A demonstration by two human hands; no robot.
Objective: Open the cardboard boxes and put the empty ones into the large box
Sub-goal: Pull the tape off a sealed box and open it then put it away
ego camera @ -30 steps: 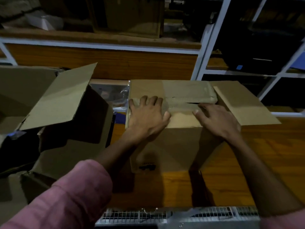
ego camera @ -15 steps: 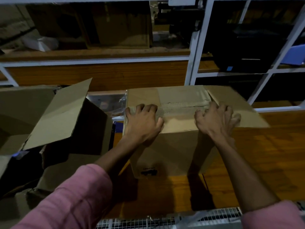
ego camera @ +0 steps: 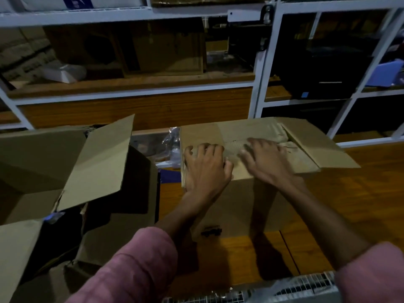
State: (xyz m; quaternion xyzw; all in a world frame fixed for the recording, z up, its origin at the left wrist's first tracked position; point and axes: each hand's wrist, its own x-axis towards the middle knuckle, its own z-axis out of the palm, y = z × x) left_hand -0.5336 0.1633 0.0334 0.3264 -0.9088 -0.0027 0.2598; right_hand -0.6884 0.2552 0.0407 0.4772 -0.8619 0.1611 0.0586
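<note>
A brown cardboard box (ego camera: 236,206) stands on the wooden table in front of me, its top taped along the middle seam and its right flap (ego camera: 323,149) folded outward. My left hand (ego camera: 205,169) lies flat on the top's near left corner, fingers spread. Over the tape seam my right hand (ego camera: 266,162) rests with spread fingers, slightly blurred. The large open box (ego camera: 39,162) sits at the left, one flap (ego camera: 100,162) raised, with a smaller cardboard box (ego camera: 122,217) inside it.
The wooden table (ego camera: 360,204) runs to the right. White metal shelving (ego camera: 260,68) holding boxes and dark items rises behind. Clear plastic wrap (ego camera: 170,143) lies between the two boxes. A white wire grille (ego camera: 284,289) borders the near edge.
My right hand has slid from the box's right edge leftward onto the tape seam. The right flap has swung outward again. My left hand has kept its place; the view has tilted upward.
</note>
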